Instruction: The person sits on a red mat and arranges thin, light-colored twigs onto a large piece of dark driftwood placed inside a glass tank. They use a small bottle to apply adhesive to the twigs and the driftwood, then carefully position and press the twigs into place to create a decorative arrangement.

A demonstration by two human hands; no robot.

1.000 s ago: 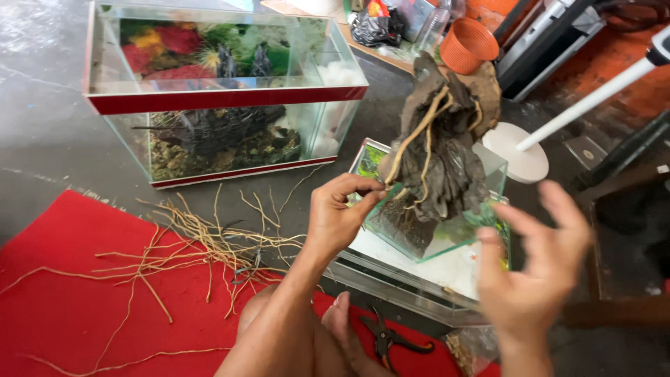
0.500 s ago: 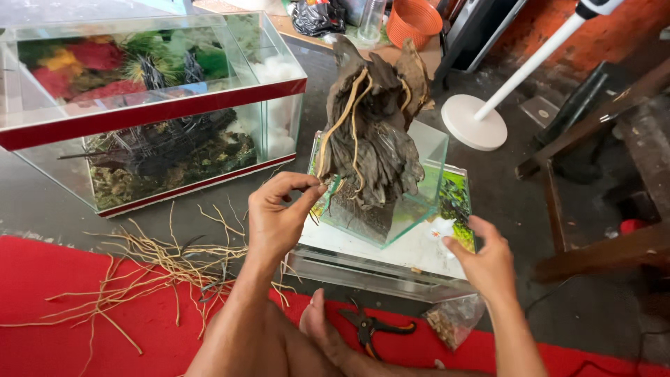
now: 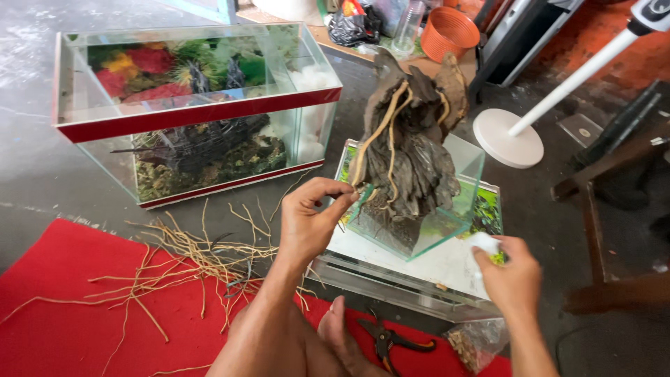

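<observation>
Nearest the camera: black-handled pliers [image 3: 391, 342] are lying on the red mat [image 3: 63, 314], just beside the person's bare foot [image 3: 340, 335]. A small clear bag [image 3: 469, 345] of brownish bits is sitting at the mat's right edge.

Left hand [image 3: 310, 223]: thumb and forefinger are pinching together on the lower end of a pale root strand [image 3: 377, 132], at the rim of the small glass tank [image 3: 419, 209]. Grip is closed on the strand.

Right hand [image 3: 513, 276]: fingers are curling around a small white object [image 3: 484, 243]; what kind of object it is cannot be told. It is hovering beside the tank's right corner, over the white slab [image 3: 433, 269] that is carrying the tank.

A loose pile of pale roots [image 3: 188, 258] is spreading over the mat edge and concrete floor [image 3: 42, 174], left of the left hand.

The dark driftwood piece [image 3: 412, 153] is standing upright in the small tank, with the strand running up its face.

Judgement: the strand looks thin and brittle, so a light pinch near its end, following the wood's grooves, is probably serving best; the driftwood appears top-heavy, so sideways pull should stay small.

Farther back: a larger red-trimmed aquarium [image 3: 202, 112] with coloured moss, an orange basket [image 3: 452, 31], and a white round stand base [image 3: 508, 146].
</observation>
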